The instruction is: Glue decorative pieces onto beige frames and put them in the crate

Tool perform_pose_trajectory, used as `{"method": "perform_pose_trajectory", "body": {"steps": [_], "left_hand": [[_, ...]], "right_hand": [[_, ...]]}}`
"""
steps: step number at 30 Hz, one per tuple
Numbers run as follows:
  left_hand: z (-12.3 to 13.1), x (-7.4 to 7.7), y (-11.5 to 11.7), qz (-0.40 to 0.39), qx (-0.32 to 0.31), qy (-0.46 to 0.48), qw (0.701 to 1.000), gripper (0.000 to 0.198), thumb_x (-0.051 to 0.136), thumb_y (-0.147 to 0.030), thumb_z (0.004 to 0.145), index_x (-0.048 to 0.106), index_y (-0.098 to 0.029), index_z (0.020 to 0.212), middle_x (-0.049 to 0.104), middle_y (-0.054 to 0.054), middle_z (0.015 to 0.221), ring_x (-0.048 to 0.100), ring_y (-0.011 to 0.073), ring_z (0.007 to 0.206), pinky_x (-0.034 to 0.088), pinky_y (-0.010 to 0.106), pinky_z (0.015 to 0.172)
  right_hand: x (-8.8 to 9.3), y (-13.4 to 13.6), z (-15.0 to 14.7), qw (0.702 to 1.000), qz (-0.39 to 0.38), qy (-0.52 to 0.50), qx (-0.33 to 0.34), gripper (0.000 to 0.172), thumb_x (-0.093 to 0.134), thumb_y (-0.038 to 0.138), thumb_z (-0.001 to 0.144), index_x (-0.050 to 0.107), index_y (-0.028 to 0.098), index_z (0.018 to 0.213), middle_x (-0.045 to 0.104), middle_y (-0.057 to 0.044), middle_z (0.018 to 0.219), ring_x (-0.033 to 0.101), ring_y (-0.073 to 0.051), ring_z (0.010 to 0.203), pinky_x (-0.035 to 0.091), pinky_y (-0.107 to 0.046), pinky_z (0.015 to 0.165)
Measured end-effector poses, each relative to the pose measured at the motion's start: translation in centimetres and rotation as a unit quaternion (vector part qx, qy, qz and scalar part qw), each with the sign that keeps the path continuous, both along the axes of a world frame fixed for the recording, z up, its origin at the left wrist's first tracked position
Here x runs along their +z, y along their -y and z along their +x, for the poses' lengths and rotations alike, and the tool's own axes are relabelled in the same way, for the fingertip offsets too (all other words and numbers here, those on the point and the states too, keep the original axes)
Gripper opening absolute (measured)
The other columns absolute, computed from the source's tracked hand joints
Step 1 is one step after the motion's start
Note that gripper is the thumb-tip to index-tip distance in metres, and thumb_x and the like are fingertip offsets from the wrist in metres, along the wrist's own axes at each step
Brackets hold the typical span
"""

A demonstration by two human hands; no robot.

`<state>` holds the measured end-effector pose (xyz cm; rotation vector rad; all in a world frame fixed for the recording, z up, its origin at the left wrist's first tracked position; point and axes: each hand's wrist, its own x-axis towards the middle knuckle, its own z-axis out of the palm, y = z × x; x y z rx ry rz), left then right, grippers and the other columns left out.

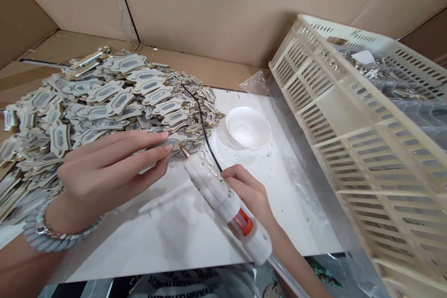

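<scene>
My right hand (pixel 249 191) is wrapped round a white hot glue gun (pixel 218 195), partly hidden behind its body. A clear glue stick (pixel 286 277) sticks out of the gun's back end. Between the fingertips of my left hand (pixel 120 160) is a small flat grey piece (pixel 174 140) with a pale oval middle. The gun's brass-coloured nozzle (pixel 183 150) points at this piece, very close to it; I cannot tell whether they touch. Just behind my left hand lies a large heap of similar grey frame-shaped pieces (pixel 115 98).
A white bowl (pixel 248 128) stands on the white board (pixel 167 237), with small crumbs scattered around it. On the right is a cream plastic crate (pixel 349 149) holding bagged parts. A black cord (pixel 204 128) runs from the gun across the heap. Cardboard walls (pixel 209 9) enclose the back.
</scene>
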<state>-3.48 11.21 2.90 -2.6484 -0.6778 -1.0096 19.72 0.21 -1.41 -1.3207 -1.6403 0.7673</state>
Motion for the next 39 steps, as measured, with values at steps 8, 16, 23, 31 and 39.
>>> {"method": "perform_pose_trajectory", "body": {"steps": [8, 16, 23, 31, 39], "left_hand": [[0.0, 0.1, -0.2, 0.009, -0.003, 0.006, 1.0, 0.009, 0.074, -0.02, 0.083, 0.07, -0.025, 0.089, 0.08, 0.001, 0.089, 0.076, 0.0184, 0.076, 0.066, 0.031, 0.076], [0.4, 0.1, -0.1, 0.016, -0.011, 0.006, 1.0, 0.008, 0.073, -0.018, 0.083, 0.069, -0.023, 0.089, 0.079, 0.004, 0.086, 0.075, 0.0194, 0.074, 0.065, 0.032, 0.075], [0.3, 0.2, -0.2, 0.035, -0.014, 0.003, 0.999, 0.01, 0.075, -0.016, 0.081, 0.068, -0.019, 0.088, 0.079, 0.008, 0.085, 0.075, 0.0207, 0.074, 0.065, 0.033, 0.075], [0.5, 0.6, 0.1, 0.021, -0.002, 0.003, 1.0, 0.013, 0.074, -0.015, 0.081, 0.068, -0.022, 0.089, 0.079, 0.005, 0.086, 0.075, 0.0194, 0.072, 0.065, 0.033, 0.076], [0.7, -0.2, 1.0, -0.167, 0.006, 0.078, 0.983, 0.006, 0.07, -0.019, 0.085, 0.068, -0.024, 0.088, 0.079, 0.002, 0.092, 0.075, 0.0171, 0.085, 0.061, 0.027, 0.079]], "right_hand": [[0.3, -0.1, 0.0, 1.0, -0.021, 0.007, -0.003, 0.015, 0.055, 0.01, 0.082, 0.059, 0.021, 0.074, 0.058, -0.001, 0.086, 0.058, -0.014, 0.072, 0.047, -0.025, 0.061], [0.3, 0.0, 0.0, 1.0, -0.031, 0.002, -0.001, 0.014, 0.052, 0.011, 0.082, 0.056, 0.021, 0.074, 0.056, -0.001, 0.086, 0.057, -0.013, 0.072, 0.045, -0.025, 0.061], [0.2, -0.1, -0.1, 1.0, -0.022, 0.009, -0.004, 0.015, 0.052, 0.01, 0.082, 0.057, 0.021, 0.072, 0.056, -0.001, 0.084, 0.056, -0.014, 0.071, 0.045, -0.025, 0.061], [0.2, -0.1, 0.0, 1.0, -0.022, 0.004, -0.013, 0.014, 0.053, 0.011, 0.081, 0.058, 0.021, 0.073, 0.058, -0.002, 0.085, 0.057, -0.014, 0.071, 0.047, -0.025, 0.061], [0.1, -0.1, -0.2, 0.993, -0.043, -0.019, -0.109, 0.012, 0.061, 0.015, 0.081, 0.056, 0.023, 0.073, 0.062, -0.001, 0.085, 0.06, -0.015, 0.069, 0.049, -0.026, 0.06]]}}
